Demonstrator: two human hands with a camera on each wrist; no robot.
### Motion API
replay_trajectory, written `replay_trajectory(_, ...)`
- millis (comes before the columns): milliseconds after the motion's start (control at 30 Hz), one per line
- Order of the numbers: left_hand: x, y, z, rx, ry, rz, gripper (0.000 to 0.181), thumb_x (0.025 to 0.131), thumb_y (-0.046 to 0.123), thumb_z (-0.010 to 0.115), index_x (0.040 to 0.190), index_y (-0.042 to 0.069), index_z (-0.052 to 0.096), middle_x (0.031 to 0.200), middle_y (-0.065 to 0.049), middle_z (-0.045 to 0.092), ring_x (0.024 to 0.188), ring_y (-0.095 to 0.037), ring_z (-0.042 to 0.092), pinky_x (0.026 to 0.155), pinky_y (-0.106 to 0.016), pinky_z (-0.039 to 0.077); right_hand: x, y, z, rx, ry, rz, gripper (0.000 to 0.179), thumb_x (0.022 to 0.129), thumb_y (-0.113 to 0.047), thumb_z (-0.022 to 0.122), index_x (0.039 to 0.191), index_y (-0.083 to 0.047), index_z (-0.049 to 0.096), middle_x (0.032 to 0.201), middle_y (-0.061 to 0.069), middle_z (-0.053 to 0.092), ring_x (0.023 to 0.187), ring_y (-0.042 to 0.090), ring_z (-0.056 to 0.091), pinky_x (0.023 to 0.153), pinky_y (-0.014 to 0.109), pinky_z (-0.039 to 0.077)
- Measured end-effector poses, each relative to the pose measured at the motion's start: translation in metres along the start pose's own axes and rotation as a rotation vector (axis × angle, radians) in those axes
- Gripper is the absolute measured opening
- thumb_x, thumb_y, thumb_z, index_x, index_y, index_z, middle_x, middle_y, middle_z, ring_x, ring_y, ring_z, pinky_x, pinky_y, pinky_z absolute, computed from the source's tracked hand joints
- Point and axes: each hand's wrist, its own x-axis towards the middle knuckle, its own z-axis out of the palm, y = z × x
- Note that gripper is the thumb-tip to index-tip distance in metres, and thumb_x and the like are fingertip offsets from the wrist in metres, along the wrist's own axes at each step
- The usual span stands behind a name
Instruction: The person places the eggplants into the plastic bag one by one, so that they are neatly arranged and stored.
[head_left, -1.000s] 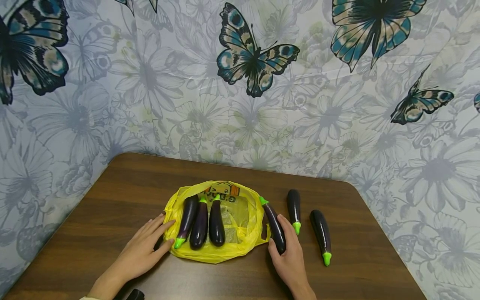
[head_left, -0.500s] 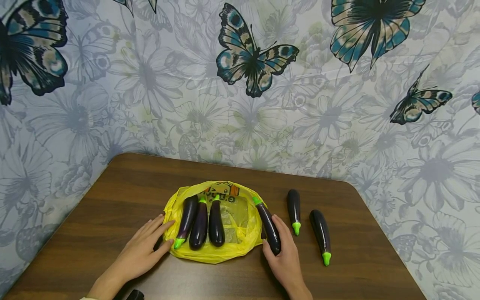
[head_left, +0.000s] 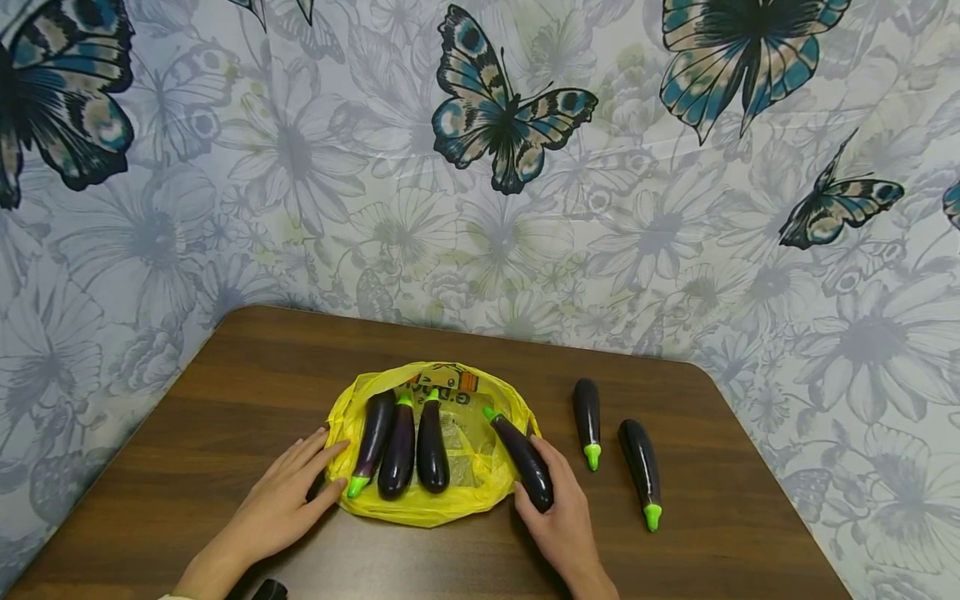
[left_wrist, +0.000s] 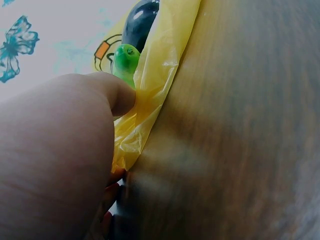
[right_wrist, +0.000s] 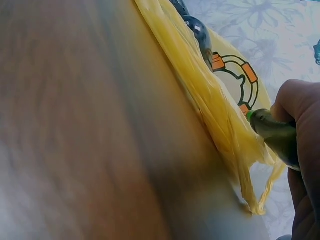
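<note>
A yellow plastic bag (head_left: 465, 498) lies with its mouth spread wide on the table. Three dark purple eggplants with bright green stems rest inside it: a left eggplant (head_left: 375, 437), a middle eggplant (head_left: 398, 454) and a right eggplant (head_left: 432, 446). My left hand (head_left: 281, 496) holds the bag's left rim, its thumb (left_wrist: 117, 95) on the inner side in the left wrist view. My right hand (head_left: 562, 512) grips another eggplant (head_left: 522, 457) by its thick end, over the bag's right rim. That eggplant's green stem points into the bag; the right fingers are partly hidden.
Two more eggplants lie right of the bag, a far eggplant (head_left: 587, 421) and a near eggplant (head_left: 642, 471). A black object (head_left: 270, 590) is cut off at the bottom edge. Behind the brown wooden table (head_left: 300, 350) stands a butterfly-patterned wall (head_left: 405, 208).
My right hand has moved left with its eggplant, from beside the bag to over the right rim, stem inside. The left hand has stayed in place.
</note>
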Motion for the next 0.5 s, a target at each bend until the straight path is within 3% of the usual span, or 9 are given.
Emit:
replay_trajectory(133,-0.0003,0.0002,-0.0002,0.0,-0.001,0.003,0.054,0.102,0.042,0.063,0.148,0.014,0.057,0.16,-0.023,0.04,0.148,-0.046,0.036,0.115,-0.069,0.031,-0.0002,-0.0042,0.0011,-0.01,-0.03,0.023,0.067,0.083,-0.01,0.086,0.143,-0.019,0.058,0.143,-0.002,0.06,0.129,0.017,0.061,0.108,0.027,0.05)
replay_trajectory(233,-0.0006,0.0001,0.0,-0.003,-0.002,0.004,0.054,0.102,0.043,0.063,0.148,0.014,0.057,0.16,-0.023,0.04,0.148,-0.046,0.036,0.114,-0.07,0.031,-0.0002,-0.0077,0.0019,0.006,-0.057,0.044,0.061,0.085,-0.012,0.085,0.139,-0.022,0.061,0.142,-0.003,0.062,0.13,0.016,0.061,0.106,0.044,0.054)
replay_trajectory(500,-0.0002,0.0002,-0.0001,-0.004,0.0,-0.001,0.054,0.102,0.042,0.063,0.147,0.013,0.057,0.161,-0.023,0.04,0.148,-0.045,0.036,0.115,-0.069,0.031,-0.0006,-0.0104,0.0062,0.02,-0.065,0.034,0.056,0.087,-0.013,0.084,0.137,-0.021,0.063,0.141,-0.001,0.063,0.131,0.018,0.061,0.105,0.049,0.054)
